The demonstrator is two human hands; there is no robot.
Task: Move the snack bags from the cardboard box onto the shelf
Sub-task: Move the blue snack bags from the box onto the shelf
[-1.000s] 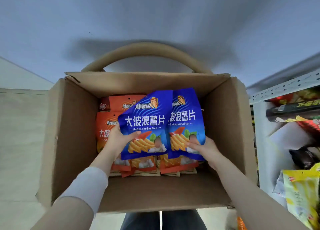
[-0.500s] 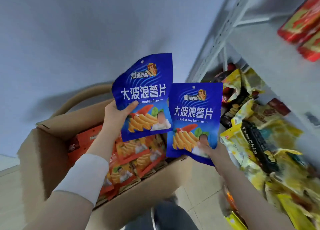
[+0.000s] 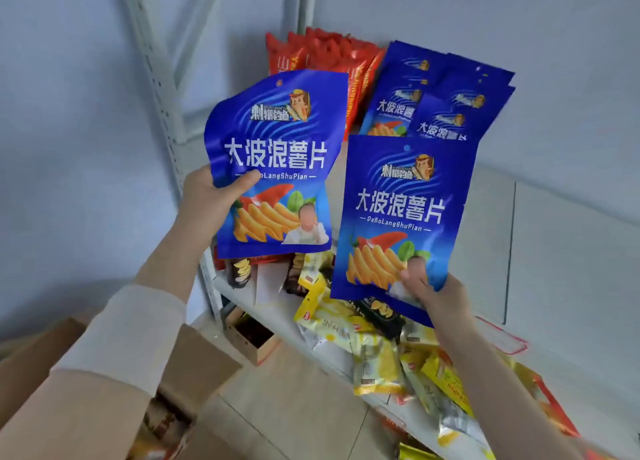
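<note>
My left hand (image 3: pixel 211 199) grips a blue snack bag (image 3: pixel 277 147) by its left edge, thumb on the front. My right hand (image 3: pixel 436 296) pinches a second blue snack bag (image 3: pixel 401 210) at its bottom right corner. Both bags are held upright in the air in front of the shelf (image 3: pixel 561 251). Several matching blue bags (image 3: pixel 450 102) stand at the back of that shelf, just behind the held ones. The cardboard box (image 3: pixel 194 366) sits at the lower left, under my left arm, with orange bags barely visible inside.
Red snack bags (image 3: pixel 332 57) stand left of the blue ones on the shelf. A lower shelf holds a pile of yellow bags (image 3: pixel 374 348) and dark packets. A white perforated upright post (image 3: pixel 162 88) frames the shelf's left side. Tiled floor lies below.
Both hands lifted the two blue bags out of the box and swung them right and up to the shelf. The view turned from the box to the shelf.
</note>
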